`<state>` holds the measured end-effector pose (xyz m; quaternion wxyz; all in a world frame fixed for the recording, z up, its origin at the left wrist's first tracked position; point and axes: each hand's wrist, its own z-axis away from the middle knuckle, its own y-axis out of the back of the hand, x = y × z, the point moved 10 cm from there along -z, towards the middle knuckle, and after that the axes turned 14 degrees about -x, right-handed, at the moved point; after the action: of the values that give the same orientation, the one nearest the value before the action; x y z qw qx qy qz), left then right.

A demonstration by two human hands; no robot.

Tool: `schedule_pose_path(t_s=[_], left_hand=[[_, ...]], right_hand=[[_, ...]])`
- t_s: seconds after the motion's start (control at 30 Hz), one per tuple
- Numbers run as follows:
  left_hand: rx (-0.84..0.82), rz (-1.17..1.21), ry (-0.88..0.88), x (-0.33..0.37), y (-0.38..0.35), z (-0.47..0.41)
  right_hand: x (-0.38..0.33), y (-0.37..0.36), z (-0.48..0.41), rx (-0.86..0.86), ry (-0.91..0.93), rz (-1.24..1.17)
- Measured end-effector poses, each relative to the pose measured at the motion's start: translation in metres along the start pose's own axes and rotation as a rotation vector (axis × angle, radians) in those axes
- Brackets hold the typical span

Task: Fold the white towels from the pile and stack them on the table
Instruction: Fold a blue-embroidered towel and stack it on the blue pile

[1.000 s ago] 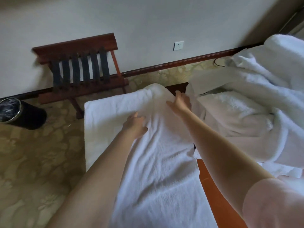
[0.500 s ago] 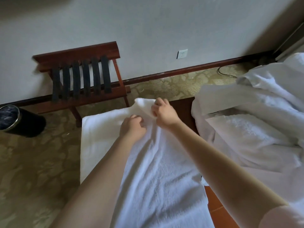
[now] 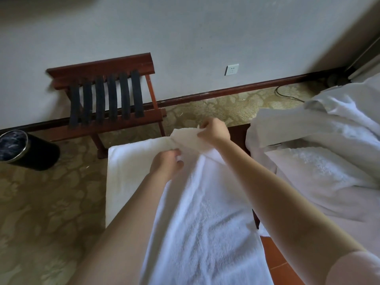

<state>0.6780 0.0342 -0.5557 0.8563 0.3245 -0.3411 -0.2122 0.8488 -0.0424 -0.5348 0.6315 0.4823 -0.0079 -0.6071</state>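
**Item 1, towel** [image 3: 205,223]: white terry. I log it laid lengthwise along the table [image 3: 275,256], running from the near edge of my view to the far end. Its far end is lifted off the surface and bunched. A wider white layer [image 3: 123,171] shows beneath it on the left. I cannot tell whether that is the same piece or another.

**Item 2, right hand** [image 3: 213,131]: stretched out over the towel. Fingers and thumb pinch the lifted far edge and hold it above the table.

**Item 3, left hand** [image 3: 166,163]: nearer to me and to the left of the right hand. Its fingers are curled into the bunched cloth below the lifted edge, gripping it.

**Item 4, pile** [image 3: 318,161]: rumpled white towels heaped on the right, just beside the laid towel.

**Item 5, table**: reddish-brown top, seen by me only as a strip between towel and pile.

**Item 6, luggage rack** [image 3: 107,95]: dark red wood with black straps. It stands against the wall beyond the table's far left corner.

**Item 7, bin** [image 3: 24,149]: round and black with a metal rim, on the carpet [image 3: 41,202] at far left.

**Item 8, socket** [image 3: 232,69]: white, low on the wall.

**Item 9, cable** [image 3: 287,95]: black, lying on the carpet beyond the pile.
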Motion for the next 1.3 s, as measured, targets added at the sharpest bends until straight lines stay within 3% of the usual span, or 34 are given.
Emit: schedule_pose_path(t_s=[0.1, 0.17, 0.3, 0.37, 0.47, 0.63, 0.73, 0.8, 0.9, 0.97, 1.17, 1.3], left_hand=[[-0.061, -0.195, -0.019, 0.01, -0.006, -0.001], [-0.107, -0.339, -0.051, 0.021, -0.018, -0.001], [-0.185, -0.479, 0.021, 0.029, -0.04, -0.004], [-0.172, -0.505, 0.032, 0.032, -0.038, -0.004], [-0.145, -0.338, 0.061, 0.02, -0.028, 0.004], [0.229, -0.322, -0.026, 0.011, -0.008, 0.068], [0.313, -0.248, -0.103, 0.008, -0.031, 0.118], [0.247, -0.222, -0.086, -0.002, -0.061, 0.141], [-0.073, -0.254, 0.055, -0.026, -0.121, 0.152], [-0.173, -0.274, 0.099, -0.03, -0.143, 0.157], [-0.23, -0.29, 0.139, -0.022, -0.166, 0.17], [-0.056, -0.338, 0.069, -0.012, -0.153, 0.193]], right_hand=[[-0.015, 0.04, 0.005, 0.342, 0.135, 0.154], [-0.01, 0.062, 0.003, 0.439, 0.169, 0.128], [0.001, 0.058, 0.0, 0.371, 0.099, 0.335], [-0.006, 0.032, 0.016, 0.314, 0.201, 0.414], [-0.008, -0.015, 0.057, 0.247, 0.362, 0.481], [0.034, -0.074, 0.134, 0.269, 0.385, 0.342], [0.072, -0.118, 0.174, 0.155, 0.357, 0.384], [0.101, -0.134, 0.191, 0.083, 0.276, 0.454], [0.136, -0.136, 0.2, -0.008, 0.191, 0.544], [0.151, -0.127, 0.201, -0.018, 0.159, 0.526], [0.163, -0.118, 0.201, -0.041, 0.072, 0.554], [0.137, -0.121, 0.218, 0.083, 0.07, 0.536]])
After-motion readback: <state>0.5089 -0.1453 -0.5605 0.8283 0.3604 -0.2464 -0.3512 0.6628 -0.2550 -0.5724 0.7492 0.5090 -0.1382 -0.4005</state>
